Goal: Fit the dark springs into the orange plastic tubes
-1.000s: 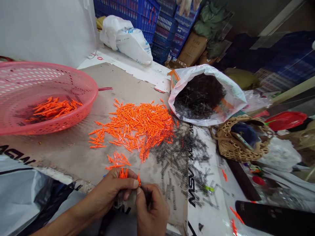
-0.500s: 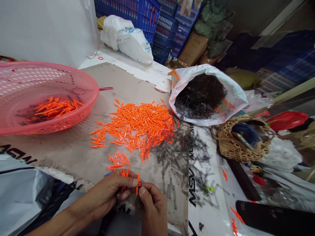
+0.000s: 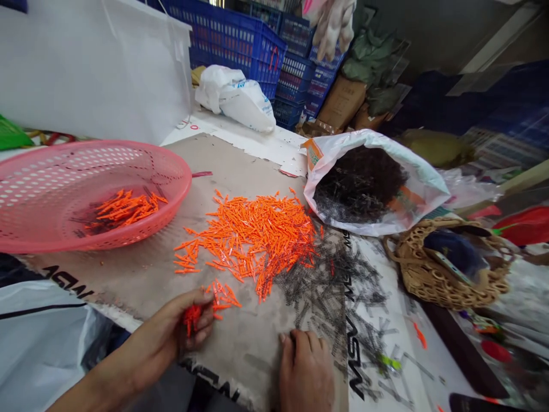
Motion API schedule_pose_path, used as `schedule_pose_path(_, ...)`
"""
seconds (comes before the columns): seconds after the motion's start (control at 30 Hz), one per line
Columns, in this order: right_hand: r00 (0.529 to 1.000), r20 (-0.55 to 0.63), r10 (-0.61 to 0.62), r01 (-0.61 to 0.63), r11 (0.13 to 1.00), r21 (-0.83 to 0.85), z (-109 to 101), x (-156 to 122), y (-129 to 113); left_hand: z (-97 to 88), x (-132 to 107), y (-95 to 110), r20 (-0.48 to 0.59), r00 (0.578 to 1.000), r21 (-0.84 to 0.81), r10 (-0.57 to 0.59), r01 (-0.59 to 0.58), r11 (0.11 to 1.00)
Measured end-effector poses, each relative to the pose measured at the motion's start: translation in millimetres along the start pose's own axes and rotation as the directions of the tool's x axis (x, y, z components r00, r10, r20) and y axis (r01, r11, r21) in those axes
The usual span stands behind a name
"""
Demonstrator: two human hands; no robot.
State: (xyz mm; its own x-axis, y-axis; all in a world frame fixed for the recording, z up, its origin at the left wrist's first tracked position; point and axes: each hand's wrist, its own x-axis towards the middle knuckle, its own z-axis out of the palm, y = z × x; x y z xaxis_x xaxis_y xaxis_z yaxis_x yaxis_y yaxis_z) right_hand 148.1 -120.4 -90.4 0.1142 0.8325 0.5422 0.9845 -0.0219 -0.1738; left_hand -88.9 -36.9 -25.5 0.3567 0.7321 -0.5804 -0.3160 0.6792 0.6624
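Orange plastic pieces sit in four lots: one large heap mid-sheet on a cardboard sheet, a small cluster just beyond the two hands, a batch in one pink plastic basket at left, and a bunch pinched in the curled fingers of the left hand. The right hand lies palm-down, fingertips pressed on cardboard beside scattered dark coil springs. Bare cardboard separates the hands, with the sheet's near edge close by. One white plastic bag of springs stands far right.
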Motion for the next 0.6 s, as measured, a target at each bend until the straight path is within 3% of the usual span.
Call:
schedule_pose_path(0.07, 1.0, -0.009, -0.016, 0.015, 0.999, -0.039, 5, 1, 3, -1.5, 2, 7, 0.015, 0.995, 0.173, 0.094, -0.095, 0.98)
schedule_pose_path(0.17, 0.998, -0.055, 0.031, -0.032, 0.999, -0.019, 6, 0, 0, -0.2, 9, 16, 0.051, 0.955, 0.478, 0.294, -0.282, 0.832)
schedule_pose_path(0.23, 0.996, -0.054, 0.077, -0.079, 0.996, -0.037, 4, 0, -2, 1.4, 16, 23, 0.086, 0.899, 0.656, 0.429, -0.375, 0.655)
schedule_pose_path(0.3, 0.993, -0.006, 0.114, -0.114, 0.99, -0.087, 0, 0, -3, 3.2, 24, 28, 0.188, 0.842, 0.816, 0.506, -0.421, 0.396)
schedule_pose_path(0.37, 0.987, 0.037, 0.154, -0.149, 0.982, -0.119, -4, 2, -5, 4.8, 33, 32, 0.32, 0.815, 0.899, 0.482, -0.422, 0.116)
schedule_pose_path(0.43, 0.981, 0.047, 0.19, -0.183, 0.975, -0.126, -9, 4, -6, 5.5, 41, 33, 0.41, 0.815, 0.908, 0.409, -0.409, -0.095)
schedule_pose_path(0.5, 0.982, 0.058, 0.182, -0.174, 0.977, -0.122, -14, 6, -8, 4.4, 48, 32, 0.461, 0.812, 0.887, 0.358, -0.414, -0.204)
schedule_pose_path(0.6, 0.979, 0.095, 0.178, -0.167, 0.98, -0.105, -20, 11, -10, -0.6, 58, 30, 0.505, 0.798, 0.862, 0.328, -0.452, -0.23)
